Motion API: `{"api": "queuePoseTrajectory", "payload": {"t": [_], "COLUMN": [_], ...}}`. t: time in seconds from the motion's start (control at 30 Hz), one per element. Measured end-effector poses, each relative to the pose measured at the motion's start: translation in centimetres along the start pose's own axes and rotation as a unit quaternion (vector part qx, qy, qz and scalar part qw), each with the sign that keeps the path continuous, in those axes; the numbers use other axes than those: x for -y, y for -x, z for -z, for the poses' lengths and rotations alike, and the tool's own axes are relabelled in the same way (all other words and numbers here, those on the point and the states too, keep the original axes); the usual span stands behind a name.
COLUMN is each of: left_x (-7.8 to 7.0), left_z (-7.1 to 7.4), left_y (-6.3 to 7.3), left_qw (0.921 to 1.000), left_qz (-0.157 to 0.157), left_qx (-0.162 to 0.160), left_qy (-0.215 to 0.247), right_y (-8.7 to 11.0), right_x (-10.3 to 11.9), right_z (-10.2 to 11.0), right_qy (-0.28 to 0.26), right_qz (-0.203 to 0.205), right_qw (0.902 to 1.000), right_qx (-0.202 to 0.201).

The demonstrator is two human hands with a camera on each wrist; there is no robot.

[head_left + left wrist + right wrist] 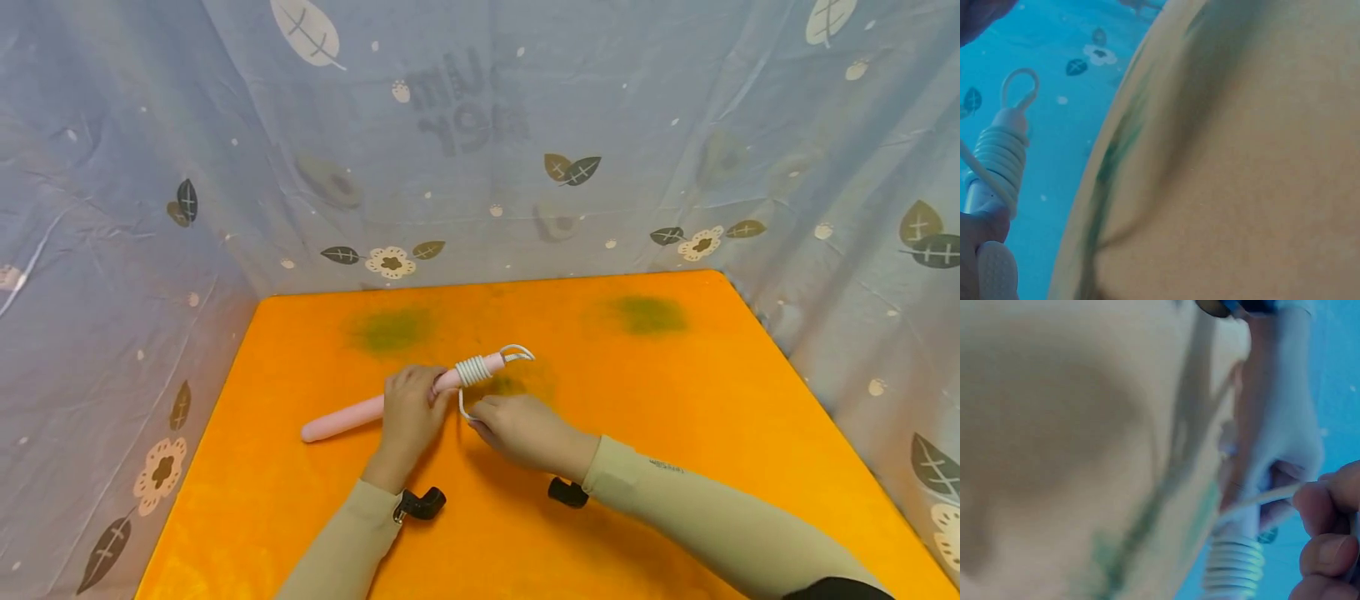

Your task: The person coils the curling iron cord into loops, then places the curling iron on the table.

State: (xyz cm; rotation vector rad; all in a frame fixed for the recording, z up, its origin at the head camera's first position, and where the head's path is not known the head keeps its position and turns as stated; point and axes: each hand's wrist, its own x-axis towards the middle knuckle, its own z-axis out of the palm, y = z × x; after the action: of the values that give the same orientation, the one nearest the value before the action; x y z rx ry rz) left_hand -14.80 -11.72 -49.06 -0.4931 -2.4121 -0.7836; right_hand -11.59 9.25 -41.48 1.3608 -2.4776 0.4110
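Observation:
A pink rod with a rounded end lies slantwise in the head view, its far end up and to the right. White cord winds several times round it near that end, and a small loop of it sticks out past the tip. My left hand grips the rod just below the coils. From the coils, a free stretch of cord runs to my right hand, whose thumb and fingers pinch it. The left wrist view shows the coils side by side; the cord's far end is hidden in the right hand.
The table has an orange cover with dark greenish smudges. A patterned curtain hangs round its back and sides. Black devices sit at both wrists.

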Motion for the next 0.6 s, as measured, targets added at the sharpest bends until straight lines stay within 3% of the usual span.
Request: {"api": "queuePoseTrajectory", "payload": {"t": [0.23,0.43,0.6], "left_x": [-0.1,-0.1,-0.1], "left_z": [0.2,0.4,0.2], "left_y": [0.3,0.3,0.8], "left_qw": [0.9998,0.9997,0.9969], "left_qz": [-0.009,-0.011,-0.013], "left_qx": [0.015,0.02,0.077], "left_qy": [-0.008,-0.011,-0.011], "right_y": [-1.0,-1.1,-1.8], "right_x": [-0.5,-1.0,-1.9], "right_z": [1.8,3.0,4.2], "right_qy": [0.029,0.039,0.025], "right_qz": [-0.01,-0.015,-0.034], "right_qw": [0.9994,0.9991,0.9989], "right_qx": [-0.018,0.004,0.019]}}
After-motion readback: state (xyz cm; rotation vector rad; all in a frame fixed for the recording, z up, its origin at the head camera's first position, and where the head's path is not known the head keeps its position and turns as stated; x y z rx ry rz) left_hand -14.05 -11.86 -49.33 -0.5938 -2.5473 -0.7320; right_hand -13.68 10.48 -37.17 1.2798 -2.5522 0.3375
